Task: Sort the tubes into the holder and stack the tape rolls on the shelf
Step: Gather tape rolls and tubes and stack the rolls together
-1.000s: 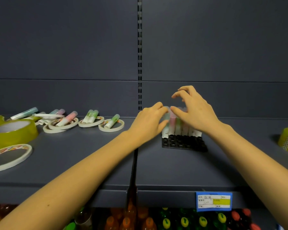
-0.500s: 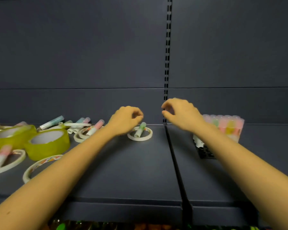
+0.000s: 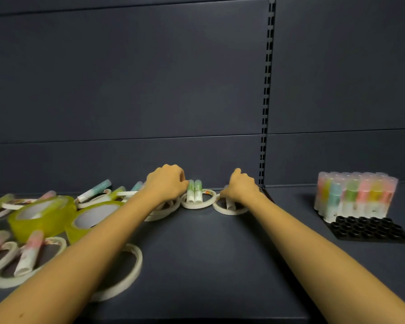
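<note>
Quick colour rundown: the shelf (image 3: 208, 253) and back panel (image 3: 126, 78) are both a flat dark slate blue, and the slotted upright strip (image 3: 268, 90) is black. The holder (image 3: 369, 228) is black too, a honeycomb of round holes. The standing tubes (image 3: 355, 195) have frosted clear caps over pastel bands (pink, yellow, green, light blue) and white lower halves. The pair of tubes (image 3: 194, 194) is pale green on top, white below. The half-hidden tube (image 3: 229, 203) shows only white. The thin tape rings (image 3: 126, 274) are cream, a couple with small multicoloured print. The fat tape rolls (image 3: 42, 216) are see-through yellow-green with white cores. The front-left tube (image 3: 29, 253) goes from pink to white with tiny print, and the one at the back (image 3: 95, 190) is teal and white.
</note>
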